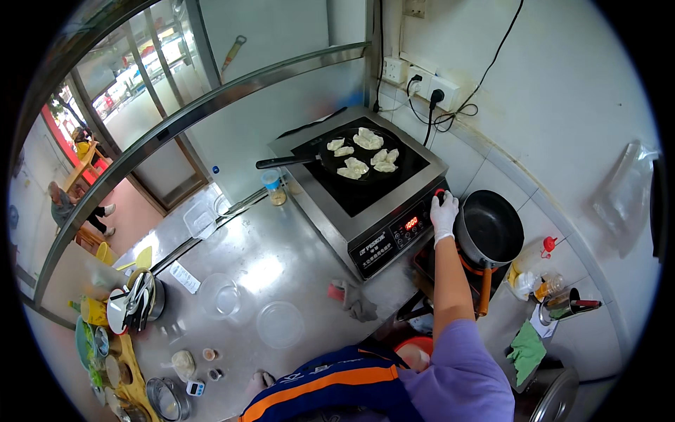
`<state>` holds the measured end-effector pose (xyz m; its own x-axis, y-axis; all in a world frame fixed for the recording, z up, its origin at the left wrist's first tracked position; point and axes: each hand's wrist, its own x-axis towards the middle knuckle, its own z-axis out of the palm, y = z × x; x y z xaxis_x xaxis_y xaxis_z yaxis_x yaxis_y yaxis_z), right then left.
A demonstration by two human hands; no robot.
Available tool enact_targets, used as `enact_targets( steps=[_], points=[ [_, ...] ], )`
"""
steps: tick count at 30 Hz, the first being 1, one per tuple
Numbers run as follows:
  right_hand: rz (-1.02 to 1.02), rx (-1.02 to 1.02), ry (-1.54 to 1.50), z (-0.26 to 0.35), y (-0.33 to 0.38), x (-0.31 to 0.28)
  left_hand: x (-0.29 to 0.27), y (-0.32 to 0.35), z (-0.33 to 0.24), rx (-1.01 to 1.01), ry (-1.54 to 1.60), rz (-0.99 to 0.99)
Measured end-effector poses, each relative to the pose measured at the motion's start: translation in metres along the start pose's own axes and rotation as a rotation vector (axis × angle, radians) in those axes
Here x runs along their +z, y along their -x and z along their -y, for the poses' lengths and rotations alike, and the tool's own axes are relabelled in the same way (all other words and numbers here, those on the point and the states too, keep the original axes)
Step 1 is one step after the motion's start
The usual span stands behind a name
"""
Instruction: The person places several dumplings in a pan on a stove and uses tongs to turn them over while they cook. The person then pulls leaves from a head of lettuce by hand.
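My right hand [444,216], in a thin white glove, reaches to the front right of a countertop induction cooker [337,211]. Its fingers close round the red knob [440,191] beside the lit red display. On the cooker's black glass sits a flat black frying pan [330,167], its handle pointing left. Several pale, flattened pieces of food [368,138] lie apart in the pan. My left hand [259,383], also gloved, shows only in part at the counter's near edge beside my blue and orange apron; its fingers are too hidden to read.
A dark saucepan [492,225] with a wooden handle stands right of the cooker. The steel counter [246,246] bears clear lids [280,325], a grey cloth [355,301], a dough ball [183,364], a small timer [195,388] and a pot of utensils [156,299]. Plugged cords hang behind.
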<state>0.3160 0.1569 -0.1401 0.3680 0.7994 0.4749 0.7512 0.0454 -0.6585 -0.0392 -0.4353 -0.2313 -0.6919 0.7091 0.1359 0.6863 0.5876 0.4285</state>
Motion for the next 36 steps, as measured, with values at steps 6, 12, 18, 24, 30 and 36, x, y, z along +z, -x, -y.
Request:
enact_targets(
  steps=[6,12,18,24,30,36],
  points=[
    [-0.108,-0.018,-0.031,-0.015,-0.012,0.02,-0.02,-0.003,-0.038,-0.052,-0.051,-0.028],
    [-0.071,-0.049,-0.043,-0.02,-0.027,0.018,0.017,0.002,0.019,-0.111,-0.082,0.127],
    [-0.008,-0.128,-0.099,-0.024,-0.027,0.018,-0.016,-0.006,-0.026,-0.103,-0.08,0.071],
    [-0.16,-0.348,-0.305,0.021,0.011,-0.023,-0.042,-0.042,-0.037,-0.427,0.086,0.426],
    [0.196,-0.534,-0.582,0.109,0.181,-0.095,0.016,0.005,0.026,-0.042,0.116,-0.002],
    [1.224,-0.786,-0.596,0.074,0.304,-0.098,-0.051,-0.044,-0.022,0.248,0.259,-0.154]
  ],
)
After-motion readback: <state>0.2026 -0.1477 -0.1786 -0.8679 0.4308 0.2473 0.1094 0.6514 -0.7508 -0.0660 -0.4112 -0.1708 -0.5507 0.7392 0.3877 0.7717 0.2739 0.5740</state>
